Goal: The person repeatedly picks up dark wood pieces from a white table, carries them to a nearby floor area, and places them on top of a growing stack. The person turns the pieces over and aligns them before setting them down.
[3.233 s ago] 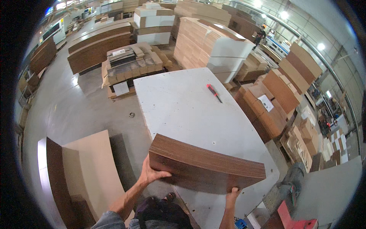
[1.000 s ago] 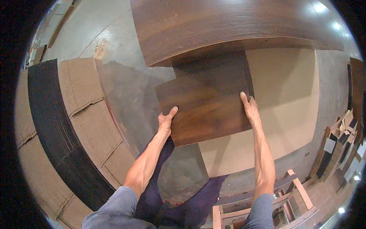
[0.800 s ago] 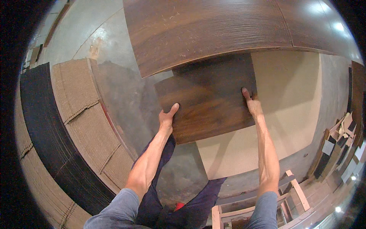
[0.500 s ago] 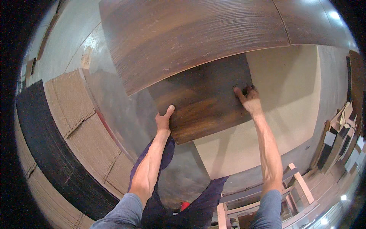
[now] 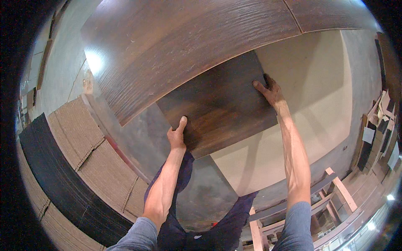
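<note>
A dark brown wood-grain panel [image 5: 222, 104] is held between my two hands, its far edge hidden under a larger wood-grain board. At its left edge is my left hand [image 5: 177, 134], thumb on the face and fingers out of sight beneath. My right hand [image 5: 271, 93] grips the right edge, thumb on top and the other fingers at the side. The larger brown board [image 5: 188, 46] spans the upper part of the view, above and beyond the panel. Below the panel's right side lies a pale beige sheet [image 5: 310, 113].
Stacks of brown cardboard [image 5: 79, 134] and a dark stack [image 5: 63, 180] stand along the left. Wooden framing [image 5: 343, 190] is at the lower right, with upright offcuts [image 5: 374, 134] by the right rim. Grey floor [image 5: 205, 180] shows near my legs.
My right hand has shifted from a pinch on the panel's right part to a wider grip around its edge. The large board now appears more tilted, its left corner lower.
</note>
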### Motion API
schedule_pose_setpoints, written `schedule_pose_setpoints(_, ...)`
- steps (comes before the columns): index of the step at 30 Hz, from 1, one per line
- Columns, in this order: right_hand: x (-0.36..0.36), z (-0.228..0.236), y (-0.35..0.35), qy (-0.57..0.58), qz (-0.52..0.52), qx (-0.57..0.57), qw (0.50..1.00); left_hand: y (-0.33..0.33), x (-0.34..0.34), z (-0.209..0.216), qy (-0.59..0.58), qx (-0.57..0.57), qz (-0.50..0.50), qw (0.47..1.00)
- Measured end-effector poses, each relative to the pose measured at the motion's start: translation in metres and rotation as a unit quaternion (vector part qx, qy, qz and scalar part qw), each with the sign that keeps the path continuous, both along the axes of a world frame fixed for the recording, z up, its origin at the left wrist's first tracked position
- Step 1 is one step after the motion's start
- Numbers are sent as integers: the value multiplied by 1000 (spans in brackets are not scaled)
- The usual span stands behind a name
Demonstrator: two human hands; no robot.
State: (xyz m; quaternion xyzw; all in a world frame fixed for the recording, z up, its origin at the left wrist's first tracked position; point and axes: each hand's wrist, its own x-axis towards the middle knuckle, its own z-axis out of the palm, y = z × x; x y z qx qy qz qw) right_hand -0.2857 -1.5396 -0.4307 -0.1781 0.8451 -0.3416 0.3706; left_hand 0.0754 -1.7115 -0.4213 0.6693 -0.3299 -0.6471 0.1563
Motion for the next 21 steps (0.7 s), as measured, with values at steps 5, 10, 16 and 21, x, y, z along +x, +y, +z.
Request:
schedule_pose_setpoints(5, -12, 1, -5, -48, -4, 17, 999, 1, -13, 4, -13, 25, 16, 999)
schedule_pose_setpoints(10, -32, -10, 2, -105, 9, 26, 994, 1, -24, 4, -1, 52, 20, 998)
schedule_pose_setpoints(16, -42, 2, -6, -88, 26, 104, 990, 3, -30, -3, 8, 48, 19, 999)
schedule_pose_setpoints(21, -39, 20, -26, -80, 28, 117, 989, 0, -42, 5, 32, 0, -1, 999)
